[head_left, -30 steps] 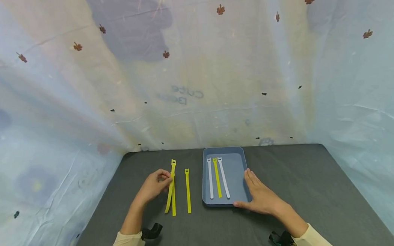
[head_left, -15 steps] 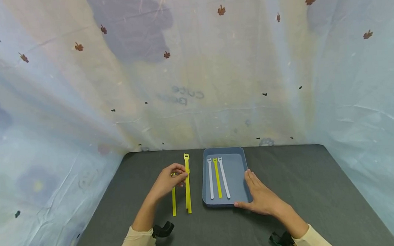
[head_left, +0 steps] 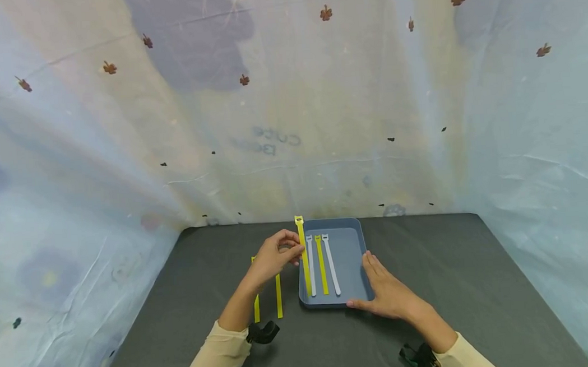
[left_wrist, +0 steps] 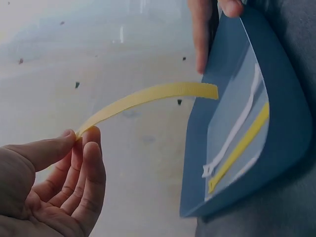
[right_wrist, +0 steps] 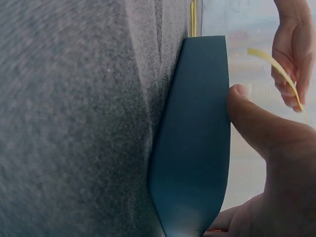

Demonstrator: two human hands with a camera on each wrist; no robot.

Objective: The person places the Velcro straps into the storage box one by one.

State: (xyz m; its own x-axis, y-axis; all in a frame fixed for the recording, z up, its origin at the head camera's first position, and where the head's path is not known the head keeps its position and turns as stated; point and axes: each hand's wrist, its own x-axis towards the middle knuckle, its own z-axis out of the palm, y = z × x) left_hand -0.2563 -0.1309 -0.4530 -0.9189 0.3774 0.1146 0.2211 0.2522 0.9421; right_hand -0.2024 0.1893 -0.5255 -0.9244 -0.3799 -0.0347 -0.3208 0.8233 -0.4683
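Observation:
My left hand pinches a yellow cable-tie strap with a slotted head, between thumb and fingertips. It is above the left rim of a blue-grey tray; in the left wrist view the strap's free end arches toward the tray. Inside the tray lie a white strap, a yellow strap and another white strap, side by side. My right hand rests at the tray's near right corner, fingers straight along the right side. Its thumb touches the near rim.
Two more yellow straps lie on the dark grey tablecloth left of the tray, partly hidden behind my left hand and wrist. A patterned pale curtain hangs behind the table and along both sides.
My left hand has carried the pinched yellow strap rightward, from over the loose yellow straps to the tray's left rim. My right hand has stayed at the tray corner.

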